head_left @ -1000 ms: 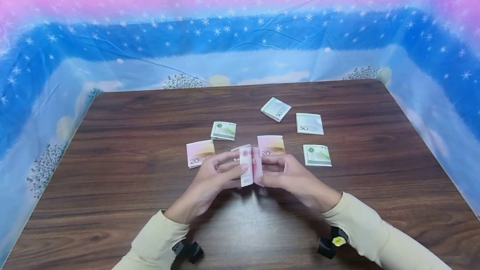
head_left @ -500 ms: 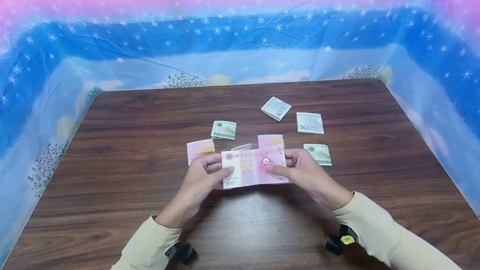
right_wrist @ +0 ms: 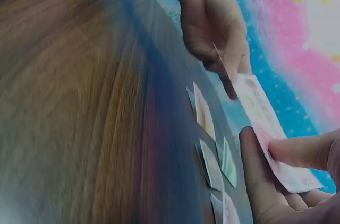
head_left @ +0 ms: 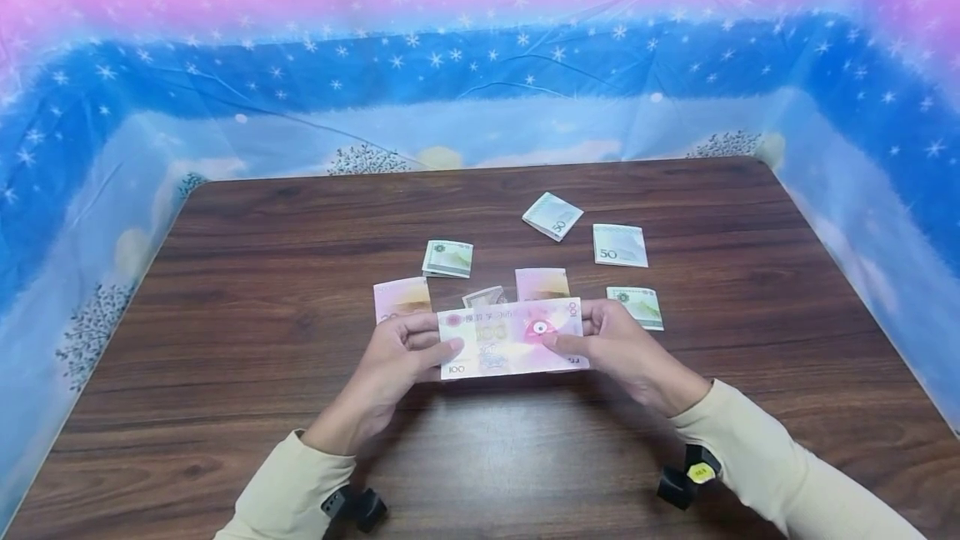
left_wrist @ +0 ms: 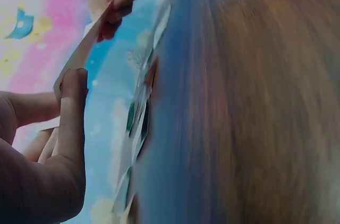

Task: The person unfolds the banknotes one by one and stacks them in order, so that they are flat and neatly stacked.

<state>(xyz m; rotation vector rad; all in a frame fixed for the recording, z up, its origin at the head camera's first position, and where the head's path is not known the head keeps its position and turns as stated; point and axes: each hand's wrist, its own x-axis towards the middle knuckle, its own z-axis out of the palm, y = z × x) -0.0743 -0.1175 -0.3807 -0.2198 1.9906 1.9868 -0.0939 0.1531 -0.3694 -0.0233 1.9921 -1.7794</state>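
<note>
A pink banknote (head_left: 510,348) marked 100 is stretched flat between both hands in the head view. My left hand (head_left: 397,365) pinches its left end, thumb on the front and fingers behind. At the other end my right hand (head_left: 622,352) pinches it the same way, its thumb beside a red printed patch. The right wrist view shows the banknote (right_wrist: 271,128) held above the table, tilted. From the left wrist the banknote (left_wrist: 82,54) appears nearly edge-on. Just behind it lie a folded pink-orange note (head_left: 542,283) and a greyish folded note (head_left: 486,298), both partly covered.
Around the hands on the dark wooden table (head_left: 262,240) lie more folded notes: a pink-orange note (head_left: 401,297) at left, a green note (head_left: 447,258), a note marked 50 (head_left: 552,216), another 50 note (head_left: 619,245) and a green note (head_left: 636,307). A patterned cloth (head_left: 480,65) surrounds the table.
The banknote has gone from folded to spread flat. Both hands have moved apart with its ends, the left hand leftward and the right hand rightward.
</note>
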